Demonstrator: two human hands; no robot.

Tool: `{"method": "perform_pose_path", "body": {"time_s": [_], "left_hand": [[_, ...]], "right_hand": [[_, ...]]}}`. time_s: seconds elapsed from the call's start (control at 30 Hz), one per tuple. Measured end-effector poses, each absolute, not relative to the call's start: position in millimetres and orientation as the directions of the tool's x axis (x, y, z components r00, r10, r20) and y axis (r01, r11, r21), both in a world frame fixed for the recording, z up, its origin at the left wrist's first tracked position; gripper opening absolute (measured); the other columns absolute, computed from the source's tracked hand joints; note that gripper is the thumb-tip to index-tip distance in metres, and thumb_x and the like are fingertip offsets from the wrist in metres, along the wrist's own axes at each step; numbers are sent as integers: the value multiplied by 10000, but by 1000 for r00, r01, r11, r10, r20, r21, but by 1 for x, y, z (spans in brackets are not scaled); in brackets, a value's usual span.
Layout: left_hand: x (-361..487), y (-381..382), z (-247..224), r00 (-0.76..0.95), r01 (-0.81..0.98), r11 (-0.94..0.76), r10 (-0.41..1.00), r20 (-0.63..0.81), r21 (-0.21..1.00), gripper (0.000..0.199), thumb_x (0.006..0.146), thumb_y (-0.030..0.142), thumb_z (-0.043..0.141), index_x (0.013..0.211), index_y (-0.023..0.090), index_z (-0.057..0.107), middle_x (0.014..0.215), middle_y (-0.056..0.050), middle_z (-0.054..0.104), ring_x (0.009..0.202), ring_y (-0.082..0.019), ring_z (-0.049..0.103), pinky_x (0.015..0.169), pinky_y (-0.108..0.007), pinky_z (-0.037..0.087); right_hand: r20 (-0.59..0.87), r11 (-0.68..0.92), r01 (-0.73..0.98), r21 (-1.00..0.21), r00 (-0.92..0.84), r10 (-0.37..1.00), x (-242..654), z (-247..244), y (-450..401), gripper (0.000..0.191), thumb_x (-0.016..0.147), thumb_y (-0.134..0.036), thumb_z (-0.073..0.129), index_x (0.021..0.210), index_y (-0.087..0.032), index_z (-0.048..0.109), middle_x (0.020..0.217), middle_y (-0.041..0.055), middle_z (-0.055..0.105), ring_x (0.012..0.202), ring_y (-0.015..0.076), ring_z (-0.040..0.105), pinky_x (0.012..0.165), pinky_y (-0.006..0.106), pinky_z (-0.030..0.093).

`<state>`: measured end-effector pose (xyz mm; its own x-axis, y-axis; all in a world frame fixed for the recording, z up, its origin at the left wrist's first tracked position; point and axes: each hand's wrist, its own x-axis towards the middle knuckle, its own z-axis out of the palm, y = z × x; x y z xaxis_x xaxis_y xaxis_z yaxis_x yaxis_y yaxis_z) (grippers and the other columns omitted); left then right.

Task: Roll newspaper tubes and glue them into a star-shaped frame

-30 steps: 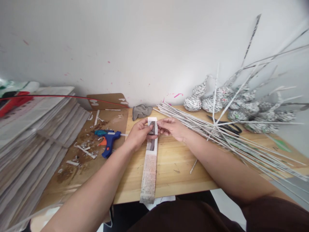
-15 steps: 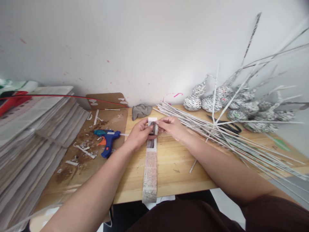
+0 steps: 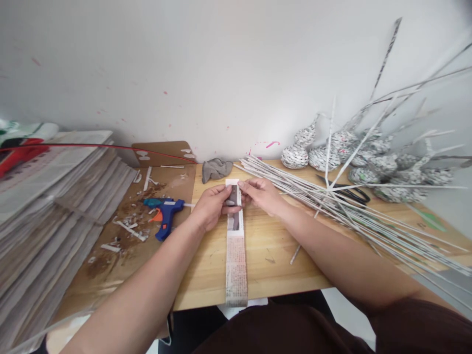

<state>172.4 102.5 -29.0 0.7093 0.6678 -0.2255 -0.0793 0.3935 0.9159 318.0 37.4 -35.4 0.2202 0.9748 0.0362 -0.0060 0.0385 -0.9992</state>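
A long printed newspaper strip point(image 3: 236, 265) runs down the middle of the wooden table, its lower end hanging at the front edge. My left hand point(image 3: 214, 206) is closed on the strip's upper part from the left, thumb on top and a finger across it. From the right, my right hand point(image 3: 260, 194) pinches the strip's right edge near its top end. A blue glue gun point(image 3: 167, 216) lies left of my left hand. Right of my right hand spreads a bundle of thin rolled paper sticks point(image 3: 306, 191).
Stacked newspapers point(image 3: 73, 196) fill the left side. A grey cloth point(image 3: 217, 169) lies by the wall. Dark scissors point(image 3: 352, 194) sit under several joined paper sticks, with woven paper gourds point(image 3: 295, 156) behind. Paper scraps point(image 3: 130, 230) litter the cardboard.
The strip's lower part has swung slightly right and lies straighter, with more of its picture showing. My left thumb has shifted up a little. Both hands stay at the strip's top.
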Motion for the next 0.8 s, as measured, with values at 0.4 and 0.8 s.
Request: {"method": "perform_pose_path", "body": {"time_s": [0.4,0.8], "left_hand": [[172,102,-28,691,-108,421,683,-237,900,216,840,320,622,985,162,643,775,-68,677,624,-157,672,574,-313,611],[172,101,-28,662,-49,324,718,-212,945,295,786,405,675,962,169,661,752,-53,671,596,-137,638,537,-299,603]], "right_hand": [[109,98,53,-994,262,959,318,-44,39,321,697,-459,739,673,-162,620,605,-8,618,508,112,558,528,254,452],[43,33,44,-998,249,968,322,-37,38,351,724,-507,701,718,-160,651,614,-3,626,511,98,539,499,227,405]]}}
